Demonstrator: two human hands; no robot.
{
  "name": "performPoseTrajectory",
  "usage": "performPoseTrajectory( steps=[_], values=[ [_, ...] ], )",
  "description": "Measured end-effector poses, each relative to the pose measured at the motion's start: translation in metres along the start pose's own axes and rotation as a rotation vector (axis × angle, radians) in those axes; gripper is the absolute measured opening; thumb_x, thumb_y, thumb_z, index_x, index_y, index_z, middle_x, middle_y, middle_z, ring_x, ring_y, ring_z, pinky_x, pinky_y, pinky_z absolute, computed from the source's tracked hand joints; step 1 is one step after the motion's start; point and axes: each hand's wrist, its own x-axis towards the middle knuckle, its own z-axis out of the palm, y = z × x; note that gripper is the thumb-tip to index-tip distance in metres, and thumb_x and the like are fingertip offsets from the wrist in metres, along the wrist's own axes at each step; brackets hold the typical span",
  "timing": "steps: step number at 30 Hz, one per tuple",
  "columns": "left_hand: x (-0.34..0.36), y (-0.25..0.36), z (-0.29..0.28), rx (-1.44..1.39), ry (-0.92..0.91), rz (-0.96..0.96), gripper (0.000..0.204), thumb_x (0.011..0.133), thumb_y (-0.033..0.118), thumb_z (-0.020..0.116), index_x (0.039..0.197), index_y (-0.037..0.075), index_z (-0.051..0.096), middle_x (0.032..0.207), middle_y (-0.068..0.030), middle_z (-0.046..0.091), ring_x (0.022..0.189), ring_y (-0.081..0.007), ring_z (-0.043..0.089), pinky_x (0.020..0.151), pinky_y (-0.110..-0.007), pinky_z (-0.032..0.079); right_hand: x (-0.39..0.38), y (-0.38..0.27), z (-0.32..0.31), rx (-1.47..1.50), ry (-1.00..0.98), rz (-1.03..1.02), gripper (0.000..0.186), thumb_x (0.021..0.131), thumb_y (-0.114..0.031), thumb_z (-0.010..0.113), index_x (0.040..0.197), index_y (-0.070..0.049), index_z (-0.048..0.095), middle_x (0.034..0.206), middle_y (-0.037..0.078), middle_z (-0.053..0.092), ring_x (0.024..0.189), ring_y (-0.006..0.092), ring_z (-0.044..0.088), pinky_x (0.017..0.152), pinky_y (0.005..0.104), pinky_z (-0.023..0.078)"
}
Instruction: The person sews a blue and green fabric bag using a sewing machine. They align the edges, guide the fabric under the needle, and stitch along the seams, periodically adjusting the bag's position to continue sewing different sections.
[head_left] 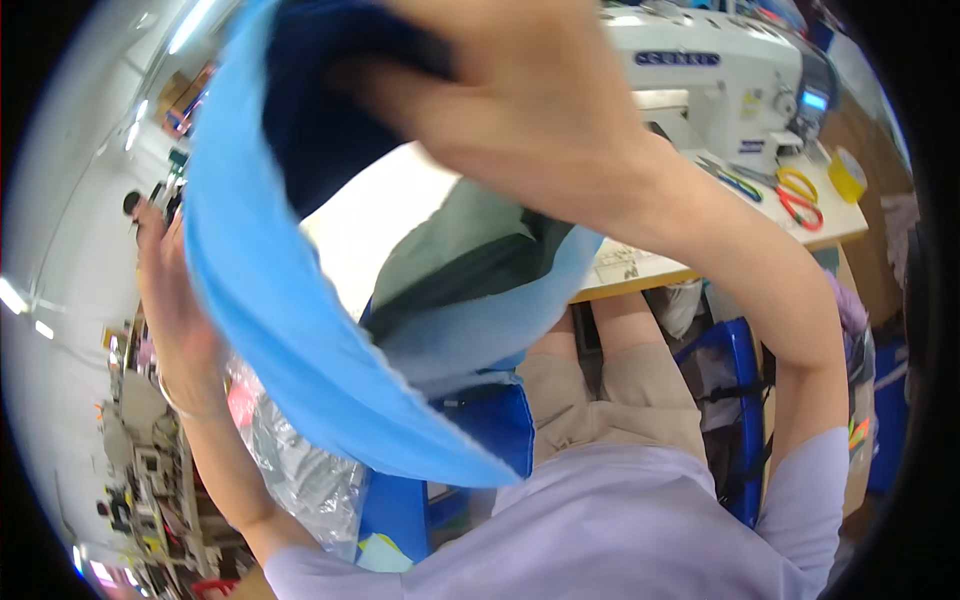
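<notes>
A light-blue fabric piece (270, 300) with a dark navy inner side hangs in front of me, curved into an open loop with a raw lower edge. My right hand (530, 100), smeared by motion, grips its upper part, the thumb against the navy side. My left hand (175, 290) is raised at the fabric's left edge, fingers stretched upward and partly hidden behind the cloth. Through the loop shows grey-green fabric (450, 240) beside a white tabletop.
A white sewing machine (700, 70) stands at the back right. Red-handled scissors (800, 210), yellow-handled scissors (795, 182) and a yellow tape roll (847, 176) lie on the table beside it. Clear plastic bags (300, 460) and a blue crate (735, 420) are near my legs.
</notes>
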Motion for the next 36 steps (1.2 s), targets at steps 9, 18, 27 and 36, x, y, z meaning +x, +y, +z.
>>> performPoseTrajectory(
  steps=[9, 18, 27, 36],
  values=[
    [-0.002, 0.044, -0.014, -0.001, -0.171, 0.052, 0.063, 0.105, 0.033, 0.054, 0.154, 0.0, 0.033, 0.134, -0.0201, 0.06, 0.108, -0.029, 0.066, 0.091, -0.038, 0.053, 0.018, 0.04, -0.011, 0.522, -0.297, 0.249, 0.016, 0.093, -0.006, 0.068, 0.104, 0.003, 0.075, 0.081, 0.009, 0.076, 0.07, 0.0103, 0.067, 0.065, 0.0266, 0.053],
    [0.0, 0.023, -0.012, -0.052, -0.227, 0.113, 0.074, 0.101, 0.037, 0.059, 0.157, 0.003, 0.026, 0.143, -0.0201, 0.052, 0.118, -0.0335, 0.06, 0.1, -0.046, 0.046, 0.029, 0.042, 0.01, 0.293, 0.036, 0.176, 0.027, 0.089, -0.02, 0.072, 0.107, -0.001, 0.076, 0.107, 0.017, 0.074, 0.104, 0.0244, 0.067, 0.094, 0.0387, 0.05],
    [-0.011, 0.03, -0.002, 0.005, -0.236, 0.106, 0.085, 0.097, 0.04, 0.064, 0.161, 0.007, 0.019, 0.152, -0.0201, 0.044, 0.129, -0.0381, 0.054, 0.109, -0.053, 0.039, -0.077, 0.104, 0.08, -0.055, -0.314, 0.716, 0.034, 0.089, -0.024, 0.071, 0.112, 0.0, 0.07, 0.089, 0.015, 0.073, 0.083, 0.0347, 0.07, 0.081, 0.0392, 0.054],
    [0.009, 0.036, 0.014, 0.016, -0.346, 0.137, 0.094, 0.094, 0.043, 0.069, 0.163, 0.01, 0.015, 0.159, -0.0197, 0.038, 0.137, -0.0414, 0.049, 0.115, -0.06, 0.033, -0.061, 0.006, 0.089, -0.105, -0.061, -0.202, 0.028, 0.08, -0.018, 0.068, 0.104, -0.003, 0.067, 0.113, 0.01, 0.067, 0.11, 0.0277, 0.062, 0.09, 0.0382, 0.051]
  ],
)
